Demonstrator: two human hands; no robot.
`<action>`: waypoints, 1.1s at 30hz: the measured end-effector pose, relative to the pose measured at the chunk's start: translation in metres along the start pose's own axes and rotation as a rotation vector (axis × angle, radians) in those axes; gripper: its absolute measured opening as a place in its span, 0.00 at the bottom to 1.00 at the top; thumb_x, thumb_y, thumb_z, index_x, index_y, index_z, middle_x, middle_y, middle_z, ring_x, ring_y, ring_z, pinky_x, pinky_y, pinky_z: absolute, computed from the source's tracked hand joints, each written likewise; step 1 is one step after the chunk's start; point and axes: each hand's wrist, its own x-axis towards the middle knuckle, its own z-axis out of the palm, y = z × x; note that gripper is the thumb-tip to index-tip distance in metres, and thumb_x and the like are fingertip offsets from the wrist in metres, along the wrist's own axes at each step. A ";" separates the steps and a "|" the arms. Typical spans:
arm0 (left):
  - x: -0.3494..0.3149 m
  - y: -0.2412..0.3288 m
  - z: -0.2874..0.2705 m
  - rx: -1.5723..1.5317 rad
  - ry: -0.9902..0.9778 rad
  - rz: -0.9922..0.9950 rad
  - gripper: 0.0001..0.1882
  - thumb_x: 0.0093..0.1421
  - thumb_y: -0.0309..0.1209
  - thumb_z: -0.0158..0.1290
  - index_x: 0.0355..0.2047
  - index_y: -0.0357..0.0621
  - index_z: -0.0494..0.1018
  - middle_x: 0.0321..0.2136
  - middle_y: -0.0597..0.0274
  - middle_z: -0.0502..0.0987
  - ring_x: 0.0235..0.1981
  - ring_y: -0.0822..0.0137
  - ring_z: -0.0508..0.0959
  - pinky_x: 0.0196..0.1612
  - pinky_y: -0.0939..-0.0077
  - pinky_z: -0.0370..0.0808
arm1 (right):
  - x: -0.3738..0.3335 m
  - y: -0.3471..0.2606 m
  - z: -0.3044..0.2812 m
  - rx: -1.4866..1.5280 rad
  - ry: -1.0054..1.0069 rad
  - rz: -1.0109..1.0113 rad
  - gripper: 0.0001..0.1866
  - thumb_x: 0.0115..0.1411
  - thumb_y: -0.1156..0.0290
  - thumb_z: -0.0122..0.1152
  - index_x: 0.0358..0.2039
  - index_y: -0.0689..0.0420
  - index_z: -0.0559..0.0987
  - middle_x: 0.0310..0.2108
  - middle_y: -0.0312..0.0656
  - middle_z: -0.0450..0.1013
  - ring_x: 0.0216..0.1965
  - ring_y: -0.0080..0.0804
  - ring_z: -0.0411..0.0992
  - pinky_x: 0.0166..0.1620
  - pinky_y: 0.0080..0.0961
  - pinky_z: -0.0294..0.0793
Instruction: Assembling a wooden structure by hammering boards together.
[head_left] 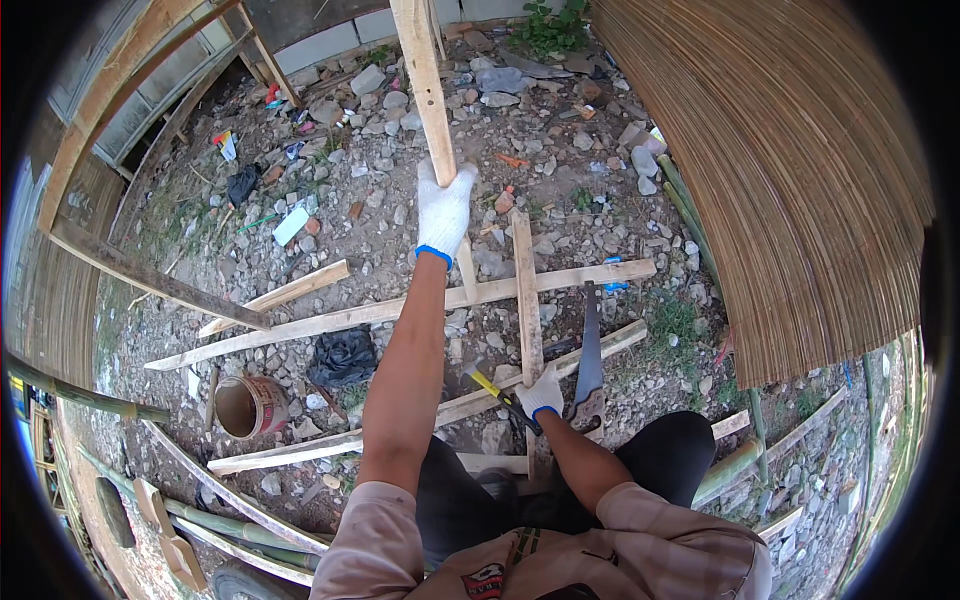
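Note:
My left hand [443, 212], in a white knit glove with a blue cuff, is stretched forward. It is closed around a long pale wooden batten [425, 80] that stands up from the ground. My right hand [542, 391], gloved the same way, is low by my knees and grips a second batten [526, 290], lying across other strips; its fingers are partly hidden. Beside that hand a hammer [484, 382] with a yellow and black handle lies against the wood. A handsaw [590, 350] with a wooden handle is just to its right.
A long batten [390, 310] and a lower one [460, 408] cross the stony ground. A bucket [250, 407] and a black plastic bag [343, 357] are at left. A wooden frame [150, 272] stands far left; a slatted bamboo screen [800, 180] fills the right.

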 end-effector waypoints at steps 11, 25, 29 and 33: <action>-0.033 -0.042 0.000 0.093 -0.098 0.153 0.46 0.66 0.39 0.60 0.74 0.35 0.47 0.62 0.43 0.68 0.58 0.56 0.73 0.59 0.67 0.72 | -0.006 -0.055 -0.064 0.607 0.385 -0.338 0.33 0.53 0.71 0.72 0.59 0.62 0.72 0.45 0.51 0.78 0.43 0.46 0.79 0.50 0.38 0.77; 0.001 0.003 -0.025 0.355 0.021 0.110 0.54 0.55 0.45 0.66 0.72 0.31 0.52 0.65 0.31 0.64 0.65 0.42 0.69 0.67 0.60 0.66 | -0.044 -0.208 -0.303 0.534 0.674 -1.092 0.43 0.54 0.66 0.74 0.68 0.61 0.65 0.55 0.57 0.72 0.56 0.53 0.72 0.59 0.43 0.72; -0.019 0.032 -0.022 0.181 -0.108 0.045 0.45 0.59 0.43 0.63 0.70 0.32 0.59 0.60 0.38 0.72 0.58 0.50 0.76 0.61 0.63 0.71 | -0.049 -0.203 -0.340 0.357 0.627 -1.205 0.43 0.53 0.61 0.74 0.68 0.56 0.67 0.53 0.56 0.72 0.54 0.57 0.74 0.55 0.44 0.75; -0.029 0.022 -0.034 0.096 -0.002 0.138 0.38 0.70 0.48 0.53 0.69 0.32 0.60 0.64 0.44 0.70 0.64 0.52 0.72 0.65 0.65 0.68 | -0.063 -0.197 -0.353 0.138 0.559 -1.212 0.42 0.52 0.61 0.71 0.69 0.48 0.68 0.51 0.50 0.74 0.49 0.53 0.76 0.51 0.43 0.78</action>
